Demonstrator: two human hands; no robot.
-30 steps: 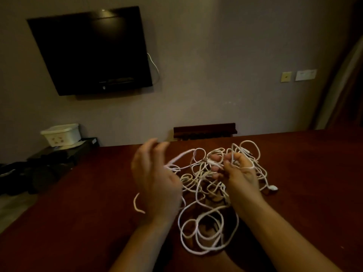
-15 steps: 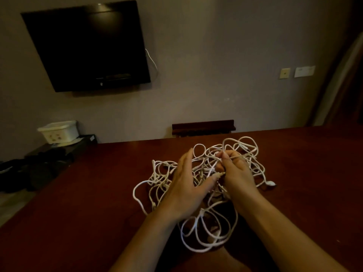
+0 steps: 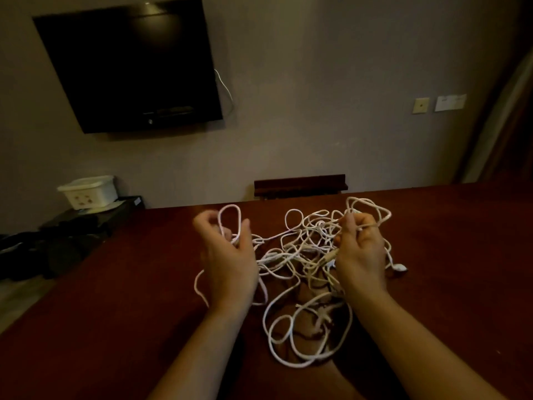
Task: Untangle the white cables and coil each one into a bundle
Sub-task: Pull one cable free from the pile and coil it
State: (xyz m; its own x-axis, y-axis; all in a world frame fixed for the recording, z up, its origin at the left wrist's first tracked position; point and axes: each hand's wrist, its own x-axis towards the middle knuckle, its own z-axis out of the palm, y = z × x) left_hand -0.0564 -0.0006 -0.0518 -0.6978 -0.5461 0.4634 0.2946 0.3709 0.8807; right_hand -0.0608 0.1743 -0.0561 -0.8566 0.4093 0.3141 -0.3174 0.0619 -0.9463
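Note:
A tangle of white cables (image 3: 300,255) lies spread on the dark red table (image 3: 115,313) in front of me. My left hand (image 3: 230,261) is raised over the left side of the tangle and grips a loop of cable (image 3: 229,217) that stands up above its fingers. My right hand (image 3: 360,252) pinches several strands at the right side of the tangle and lifts them off the table. A white plug end (image 3: 399,267) lies just right of that hand. Large loose loops (image 3: 305,336) lie between my forearms.
A dark television (image 3: 129,67) hangs on the wall ahead. A white box (image 3: 88,192) sits on a low black stand (image 3: 92,217) at the left. A dark wooden chair back (image 3: 300,184) shows behind the table's far edge. Wall sockets (image 3: 438,103) are at the right.
My left hand has pulled away to the left from the middle of the tangle, drawing a loop of cable out with it. My right hand has shifted right and stays on the strands.

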